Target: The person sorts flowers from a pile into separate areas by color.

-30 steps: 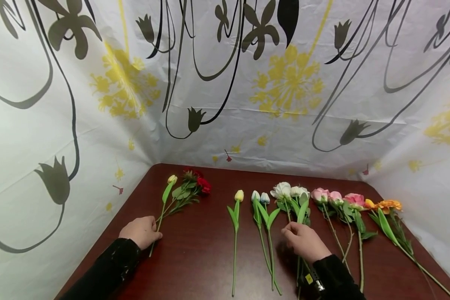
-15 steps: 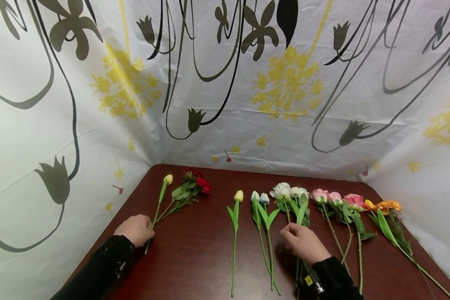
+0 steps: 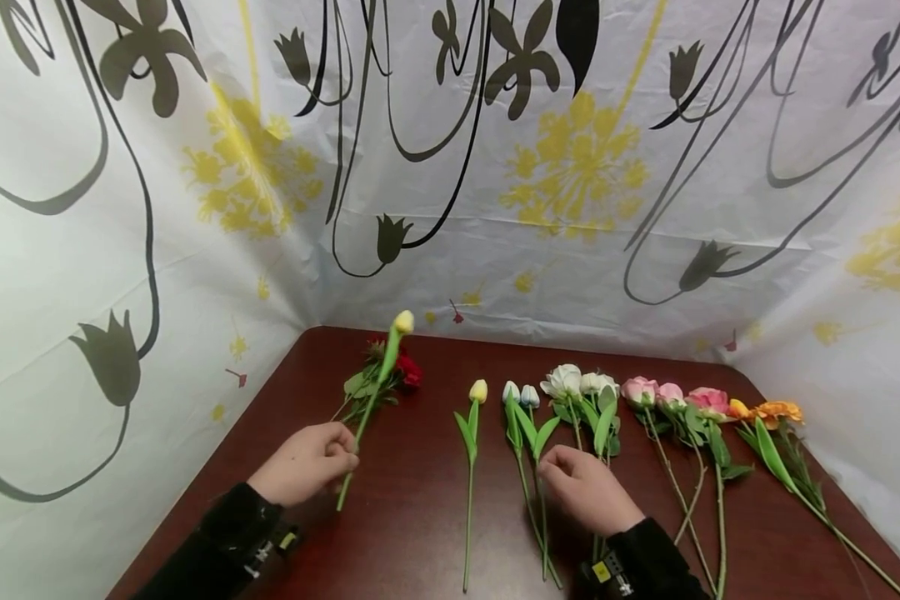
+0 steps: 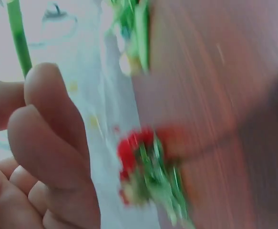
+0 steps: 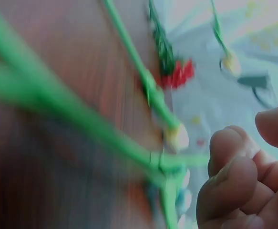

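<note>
My left hand [image 3: 307,462] pinches the green stem of a yellow tulip [image 3: 390,354], lifted and tilted over the table's left side; the left wrist view shows its stem [image 4: 18,38] between thumb and finger. Behind it lie red flowers [image 3: 408,371] with leafy stems, partly hidden by the tulip. My right hand [image 3: 592,492] hovers beside the pale blue tulips [image 3: 529,396], its fingers loosely bent. In the right wrist view a gap shows between the thumb [image 5: 277,126] and the fingers, with nothing held there. A second yellow tulip [image 3: 478,392] lies mid-table.
White roses [image 3: 564,382], pink roses [image 3: 708,400] and orange flowers [image 3: 778,411] lie in a row on the right of the dark red-brown table [image 3: 397,542]. A patterned white cloth [image 3: 450,192] hangs round the back and sides.
The left hand first shifted slightly left, then raised the yellow tulip and swung it right, in front of the red flowers. The right hand moved left from the white roses toward the pale blue tulips.
</note>
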Demonstrator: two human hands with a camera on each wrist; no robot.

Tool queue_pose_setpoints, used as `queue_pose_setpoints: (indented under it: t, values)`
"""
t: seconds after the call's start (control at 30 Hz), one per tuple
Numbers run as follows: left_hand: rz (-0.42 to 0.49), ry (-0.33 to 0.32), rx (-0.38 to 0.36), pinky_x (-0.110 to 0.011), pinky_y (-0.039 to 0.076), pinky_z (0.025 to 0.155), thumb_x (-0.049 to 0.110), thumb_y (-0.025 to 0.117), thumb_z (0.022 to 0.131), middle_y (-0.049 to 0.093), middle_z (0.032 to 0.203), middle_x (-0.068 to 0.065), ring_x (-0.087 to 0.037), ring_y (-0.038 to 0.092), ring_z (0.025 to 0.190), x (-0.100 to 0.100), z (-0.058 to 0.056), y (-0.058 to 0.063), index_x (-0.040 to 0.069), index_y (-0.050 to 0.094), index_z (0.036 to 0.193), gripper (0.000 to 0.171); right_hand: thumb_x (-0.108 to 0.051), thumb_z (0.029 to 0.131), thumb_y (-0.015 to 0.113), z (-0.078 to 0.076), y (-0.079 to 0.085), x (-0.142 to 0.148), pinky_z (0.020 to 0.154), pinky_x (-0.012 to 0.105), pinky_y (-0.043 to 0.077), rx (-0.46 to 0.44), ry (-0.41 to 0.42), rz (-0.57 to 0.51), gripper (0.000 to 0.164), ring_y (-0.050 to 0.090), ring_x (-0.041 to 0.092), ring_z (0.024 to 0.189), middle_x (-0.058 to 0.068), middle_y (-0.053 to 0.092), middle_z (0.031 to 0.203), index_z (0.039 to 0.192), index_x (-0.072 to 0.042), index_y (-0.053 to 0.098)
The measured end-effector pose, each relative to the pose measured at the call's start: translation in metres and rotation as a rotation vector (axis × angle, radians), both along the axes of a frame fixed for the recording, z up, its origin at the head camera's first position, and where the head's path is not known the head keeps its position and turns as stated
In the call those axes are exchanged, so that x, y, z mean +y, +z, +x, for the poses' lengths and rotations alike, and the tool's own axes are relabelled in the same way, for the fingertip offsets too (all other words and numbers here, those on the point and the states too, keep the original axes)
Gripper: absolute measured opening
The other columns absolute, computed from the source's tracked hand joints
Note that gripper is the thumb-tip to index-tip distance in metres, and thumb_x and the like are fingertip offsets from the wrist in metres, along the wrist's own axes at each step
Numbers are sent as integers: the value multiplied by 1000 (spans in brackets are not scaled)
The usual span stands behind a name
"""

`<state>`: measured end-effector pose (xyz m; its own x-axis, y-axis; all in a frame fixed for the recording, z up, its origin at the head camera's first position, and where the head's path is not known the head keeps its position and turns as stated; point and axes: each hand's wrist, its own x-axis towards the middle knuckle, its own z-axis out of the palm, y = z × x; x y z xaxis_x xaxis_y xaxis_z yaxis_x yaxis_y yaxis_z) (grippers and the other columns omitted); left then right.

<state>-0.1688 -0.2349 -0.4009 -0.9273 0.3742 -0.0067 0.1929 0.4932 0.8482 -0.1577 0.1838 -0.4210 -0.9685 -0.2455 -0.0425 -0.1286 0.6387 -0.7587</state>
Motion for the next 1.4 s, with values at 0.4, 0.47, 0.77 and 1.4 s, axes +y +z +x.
queue_pose_setpoints:
  t: [0.4,0.47,0.77,1.4]
  values:
    - [183,-251,-148,-29,48,49,11,65,95,63,65,-3,-15,59,54,94,26,-16,4,61,98,9,-40,105,54,7,11,-79,59,31,40,44,187,-69,30,51,12,63,-2,57,75,99,-13,66]
    - [196,-272,-180,-28,48,49,11,65,95,63,64,-3,-15,59,53,104,27,-22,5,61,99,7,-40,105,54,4,6,-84,57,29,38,32,181,-80,32,48,12,60,-4,54,70,95,-12,65]
    - [169,-294,-224,-27,47,47,17,68,95,65,65,-5,-16,60,52,122,29,-41,11,62,97,9,-29,105,54,-7,-8,-88,52,28,35,33,200,-25,33,43,13,51,-5,47,59,76,-13,56]
    - [101,-289,-271,-30,47,51,25,67,98,69,78,-10,-23,67,61,106,24,-44,13,64,106,14,-19,96,60,-21,-29,-78,54,32,27,82,80,389,42,31,15,46,-4,28,54,59,-19,40]
